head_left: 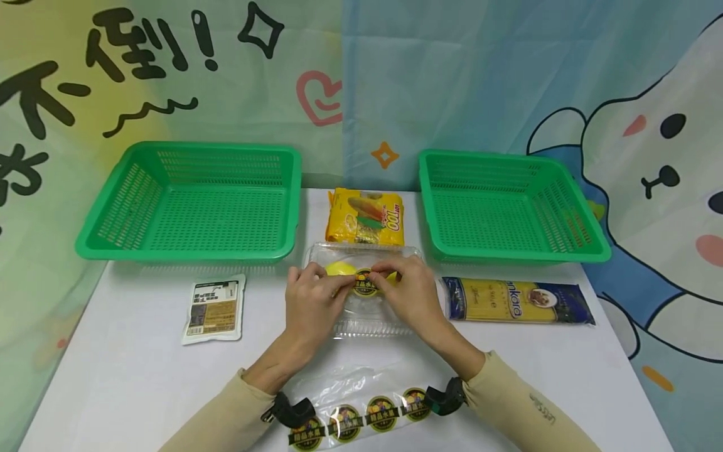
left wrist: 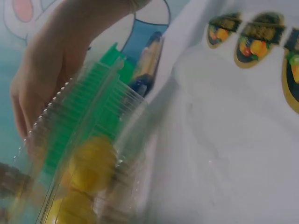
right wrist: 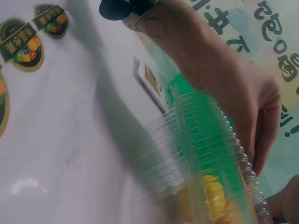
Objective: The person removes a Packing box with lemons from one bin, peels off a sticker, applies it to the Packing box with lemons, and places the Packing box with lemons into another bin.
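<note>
White surface w/ cartoon backdrop; clear clamshell of yellow fruit sits at centre, between both green baskets. Left hand and right hand pinch a round sticker onto its lid; sealing looks nearly done, sticker strip at 6 o'clock has more left.

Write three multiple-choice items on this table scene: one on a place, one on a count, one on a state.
1. Where does the pasta packet lie?
A. in a basket
B. on the table, before the right green basket
C. under the clear box

2. How many green baskets are there?
A. one
B. two
C. three

3. What are the left hand and right hand doing?
A. resting flat on the table
B. pinching the round sticker on the clear box
C. lifting a basket

Answers: 1 B, it lies on the tabletop; 2 B, the left green basket is the second; 3 B, fingertips of both meet at the sticker.
</note>
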Action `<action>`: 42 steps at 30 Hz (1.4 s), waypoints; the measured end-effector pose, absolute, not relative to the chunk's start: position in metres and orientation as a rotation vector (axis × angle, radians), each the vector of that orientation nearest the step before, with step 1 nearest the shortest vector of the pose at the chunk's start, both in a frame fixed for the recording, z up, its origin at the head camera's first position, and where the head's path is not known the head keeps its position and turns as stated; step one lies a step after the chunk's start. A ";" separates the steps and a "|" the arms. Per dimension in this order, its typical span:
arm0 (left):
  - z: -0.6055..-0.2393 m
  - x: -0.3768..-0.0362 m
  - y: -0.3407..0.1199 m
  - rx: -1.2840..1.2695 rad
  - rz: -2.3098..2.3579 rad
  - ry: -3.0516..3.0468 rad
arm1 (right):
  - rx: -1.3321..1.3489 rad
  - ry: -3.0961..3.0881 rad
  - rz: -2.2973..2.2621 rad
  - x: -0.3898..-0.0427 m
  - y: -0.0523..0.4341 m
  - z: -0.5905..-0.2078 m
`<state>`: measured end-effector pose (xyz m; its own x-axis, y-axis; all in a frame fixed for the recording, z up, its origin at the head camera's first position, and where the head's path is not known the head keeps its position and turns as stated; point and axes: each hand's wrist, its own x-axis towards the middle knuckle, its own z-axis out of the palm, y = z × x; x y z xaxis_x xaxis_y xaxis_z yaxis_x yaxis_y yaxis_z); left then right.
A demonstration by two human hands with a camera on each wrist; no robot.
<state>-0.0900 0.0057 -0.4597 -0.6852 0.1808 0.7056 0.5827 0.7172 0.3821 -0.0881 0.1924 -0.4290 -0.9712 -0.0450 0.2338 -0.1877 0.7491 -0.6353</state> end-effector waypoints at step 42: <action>-0.486 -0.048 -0.028 -0.365 -1.649 -2.682 | -0.211 -2.561 0.514 -0.064 0.389 -0.452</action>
<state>-0.0479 -0.0280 -0.4859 -0.9731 0.2092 0.0960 0.1800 0.4321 0.8837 -0.0638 0.3886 -0.4516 -0.8552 0.2445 0.4571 0.0492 0.9161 -0.3980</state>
